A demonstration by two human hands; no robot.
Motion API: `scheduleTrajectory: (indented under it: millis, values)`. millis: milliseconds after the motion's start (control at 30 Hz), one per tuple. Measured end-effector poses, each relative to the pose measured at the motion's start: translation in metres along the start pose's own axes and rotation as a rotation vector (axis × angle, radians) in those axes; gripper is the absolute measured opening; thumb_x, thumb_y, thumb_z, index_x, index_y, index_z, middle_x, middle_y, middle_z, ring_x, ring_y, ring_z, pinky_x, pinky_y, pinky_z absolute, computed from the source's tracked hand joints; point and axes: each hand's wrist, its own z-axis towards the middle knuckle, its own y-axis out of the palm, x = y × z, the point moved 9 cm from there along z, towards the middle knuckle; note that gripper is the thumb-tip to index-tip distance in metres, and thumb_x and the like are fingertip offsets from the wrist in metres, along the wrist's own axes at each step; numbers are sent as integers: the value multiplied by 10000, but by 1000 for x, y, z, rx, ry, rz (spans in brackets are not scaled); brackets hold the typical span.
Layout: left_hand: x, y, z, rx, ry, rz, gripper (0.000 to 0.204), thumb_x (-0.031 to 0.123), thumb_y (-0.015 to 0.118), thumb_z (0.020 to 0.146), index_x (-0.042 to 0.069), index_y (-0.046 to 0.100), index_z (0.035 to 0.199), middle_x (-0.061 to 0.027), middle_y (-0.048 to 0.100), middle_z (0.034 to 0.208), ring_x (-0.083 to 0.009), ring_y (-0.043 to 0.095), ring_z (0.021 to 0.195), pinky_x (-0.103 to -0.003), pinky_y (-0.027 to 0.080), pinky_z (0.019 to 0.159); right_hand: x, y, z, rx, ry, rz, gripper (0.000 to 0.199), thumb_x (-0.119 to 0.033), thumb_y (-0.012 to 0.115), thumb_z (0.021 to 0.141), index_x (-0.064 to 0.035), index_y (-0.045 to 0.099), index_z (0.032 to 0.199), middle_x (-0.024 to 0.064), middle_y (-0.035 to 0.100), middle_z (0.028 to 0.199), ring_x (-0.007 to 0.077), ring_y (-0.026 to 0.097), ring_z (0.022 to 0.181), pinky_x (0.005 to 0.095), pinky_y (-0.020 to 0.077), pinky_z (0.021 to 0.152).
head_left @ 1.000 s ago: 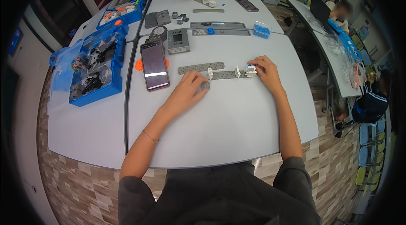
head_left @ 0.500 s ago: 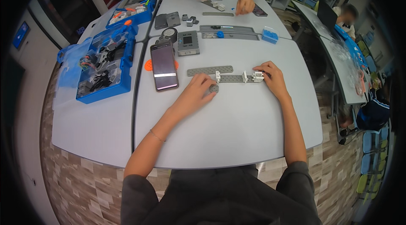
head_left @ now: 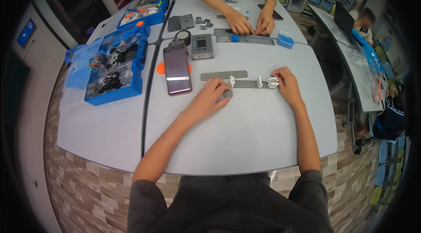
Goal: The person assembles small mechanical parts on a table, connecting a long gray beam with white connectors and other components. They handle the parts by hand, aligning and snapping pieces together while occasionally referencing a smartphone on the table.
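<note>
The left grip [head_left: 210, 97] is half-curled at the center of the frame, thumb and fingertips spread about a small grey plate [head_left: 228, 94]; from where I stand, I cannot tell how firmly it has hold. The right grip [head_left: 287, 86], bent with fingers loosely drawn in, meets a white block [head_left: 273, 82] right of center; whether it pinches or merely touches is unclear. Between the two hands lies a grey beam [head_left: 246, 84], flat on the bench [head_left: 245, 136], carrying the block at its right end, an upright white clip [head_left: 259, 82] just beside that and a white connector [head_left: 232, 82] at its left end, near the left fingertips. A loose strip [head_left: 224, 75] lies just above and to the left.

At left of center, a phone [head_left: 179, 75] rests over an orange wheel [head_left: 161, 68], below a grey controller [head_left: 202, 47]. An open blue case [head_left: 120, 95] of parts fills the left of the frame. Across the bench, at upper center, a co-worker's hands [head_left: 240, 23] meet above a grey tray [head_left: 254, 40], near a tub [head_left: 285, 45] of blue pieces.
</note>
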Motion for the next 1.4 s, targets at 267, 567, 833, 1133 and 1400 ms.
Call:
scheduleTrajectory:
  millis: [267, 567, 833, 1133, 1400]
  values:
    - [5, -2, -1, 32, 57, 43, 303, 161, 706, 965, 17, 630, 1221, -98, 527, 1206, -280, 526, 1187, -386, 511, 987, 0, 0, -1, 3, 7, 22, 113, 18, 652, 951, -19, 702, 1045, 95, 631, 963, 235, 627, 823, 360, 522, 762]
    - [3, 1, 0, 11, 45, 67, 305, 162, 704, 968, 4, 632, 1219, -92, 533, 1193, -269, 514, 1180, -381, 511, 984, 2, 0, 0, -9, 30, 40, 141, 31, 660, 938, -15, 726, 1054, 82, 631, 955, 201, 600, 800, 331, 507, 756]
    - [5, -1, 1, 24, 60, 59, 293, 161, 704, 968, 15, 631, 1211, -94, 533, 1200, -274, 520, 1175, -388, 513, 982, 4, 0, 1, 1, 38, 38, 93, 36, 653, 942, -2, 709, 1005, 82, 638, 948, 191, 581, 792, 323, 495, 749]
    - [4, 0, 0, 16, 54, 60, 296, 168, 705, 970, 20, 620, 1212, -102, 527, 1216, -281, 522, 1177, -390, 512, 982, 4, 1, 1, -6, 49, 33, 76, 11, 661, 950, 5, 706, 1011, 82, 636, 948, 193, 582, 791, 323, 499, 749]
    - [4, 0, 0, 22, 57, 59, 300, 165, 708, 968, 11, 625, 1211, -101, 527, 1207, -279, 520, 1175, -386, 512, 982, 2, 1, 0, -10, 51, 39, 139, 47, 658, 919, -5, 708, 1038, 72, 639, 960, 188, 583, 812, 323, 500, 758]
